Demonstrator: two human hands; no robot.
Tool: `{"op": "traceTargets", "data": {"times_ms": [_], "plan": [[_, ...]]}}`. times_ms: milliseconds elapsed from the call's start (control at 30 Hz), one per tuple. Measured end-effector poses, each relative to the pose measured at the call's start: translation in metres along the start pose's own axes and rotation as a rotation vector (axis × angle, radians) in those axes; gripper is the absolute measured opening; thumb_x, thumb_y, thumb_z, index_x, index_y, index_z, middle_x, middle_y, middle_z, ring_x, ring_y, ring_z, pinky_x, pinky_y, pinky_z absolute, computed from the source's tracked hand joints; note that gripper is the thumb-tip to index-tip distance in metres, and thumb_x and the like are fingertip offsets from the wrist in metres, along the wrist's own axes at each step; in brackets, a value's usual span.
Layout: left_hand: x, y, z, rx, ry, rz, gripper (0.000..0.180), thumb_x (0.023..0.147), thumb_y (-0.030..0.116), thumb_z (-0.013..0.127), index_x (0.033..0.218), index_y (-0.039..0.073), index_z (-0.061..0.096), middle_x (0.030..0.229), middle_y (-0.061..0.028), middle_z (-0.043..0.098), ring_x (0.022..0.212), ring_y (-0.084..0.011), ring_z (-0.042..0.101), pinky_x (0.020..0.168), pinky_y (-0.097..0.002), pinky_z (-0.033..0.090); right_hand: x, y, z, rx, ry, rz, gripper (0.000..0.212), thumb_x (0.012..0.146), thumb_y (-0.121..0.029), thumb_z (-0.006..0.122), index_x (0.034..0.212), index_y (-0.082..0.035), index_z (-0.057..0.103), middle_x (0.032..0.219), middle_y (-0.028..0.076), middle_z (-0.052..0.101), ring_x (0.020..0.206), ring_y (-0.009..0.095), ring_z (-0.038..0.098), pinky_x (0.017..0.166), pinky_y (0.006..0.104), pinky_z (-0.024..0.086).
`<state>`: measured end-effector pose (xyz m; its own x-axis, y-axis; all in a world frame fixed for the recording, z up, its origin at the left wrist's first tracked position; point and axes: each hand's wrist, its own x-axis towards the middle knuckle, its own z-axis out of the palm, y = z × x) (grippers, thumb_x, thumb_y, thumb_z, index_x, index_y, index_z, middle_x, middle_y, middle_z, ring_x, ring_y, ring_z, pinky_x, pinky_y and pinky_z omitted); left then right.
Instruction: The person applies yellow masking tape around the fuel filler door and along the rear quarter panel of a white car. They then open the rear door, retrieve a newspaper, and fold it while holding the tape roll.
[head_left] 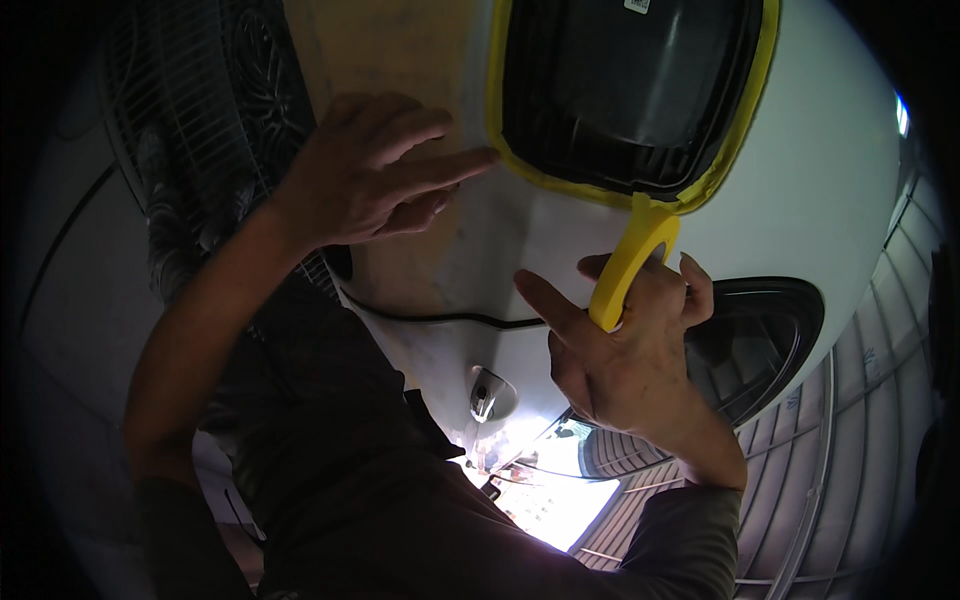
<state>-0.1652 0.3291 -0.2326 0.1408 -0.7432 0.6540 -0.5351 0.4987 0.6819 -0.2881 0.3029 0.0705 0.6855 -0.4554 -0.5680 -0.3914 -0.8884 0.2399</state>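
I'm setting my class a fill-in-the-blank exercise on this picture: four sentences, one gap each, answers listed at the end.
1. The right hand holds a tape roll whose colour is ____.
2. An outstretched finger of the left hand is nearest the lower ____ corner of the tape border in the picture.
3. The recessed part inside that border is ____ in colour.
4. In the picture, the dark window is to the ____ of the handle.

Missing words: yellow; left; black; right.
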Motion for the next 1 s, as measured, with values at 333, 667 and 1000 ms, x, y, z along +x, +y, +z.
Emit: {"op": "traceTargets", "data": {"times_ms": [333,667,1000], "plan": [[0.004,-0.020,0.011,0.121,0.021,0.059,0.066,0.082,0.038,0.081,0.145,0.037,0.061,0.133,0.0013,0.051,0.115,-0.0193,0.060,0.100,-0.0439,0.046,-0.024,-0.003,0.019,-0.007,-0.006,0.020,0.045,0.085,-0.021,0.067,0.129,-0.024,0.077,0.111,0.008,0.058,0.118,0.025,0.047,0.107,0.0539,0.016],[0.019,0.001,0.030,0.245,-0.041,-0.175,0.064,0.095,0.040,0.065,0.156,0.025,0.053,0.152,-0.0030,0.043,0.134,-0.0223,0.046,0.108,-0.0455,0.034,-0.043,-0.009,0.047,0.112,-0.052,0.024,0.045,0.085,-0.021,0.071,0.129,-0.025,0.077,0.114,0.008,0.055,0.113,0.026,0.046,0.100,0.0562,0.021],[0.071,-0.012,0.028,0.232,0.082,-0.310,0.053,0.097,0.033,0.065,0.144,0.012,0.058,0.152,-0.0036,0.045,0.135,-0.0274,0.045,0.111,-0.0458,0.031,-0.045,-0.009,0.054,0.143,-0.039,0.048,0.050,0.080,-0.024,0.074,0.130,-0.025,0.076,0.110,0.010,0.049,0.114,0.027,0.048,0.104,0.0541,0.024]]}}
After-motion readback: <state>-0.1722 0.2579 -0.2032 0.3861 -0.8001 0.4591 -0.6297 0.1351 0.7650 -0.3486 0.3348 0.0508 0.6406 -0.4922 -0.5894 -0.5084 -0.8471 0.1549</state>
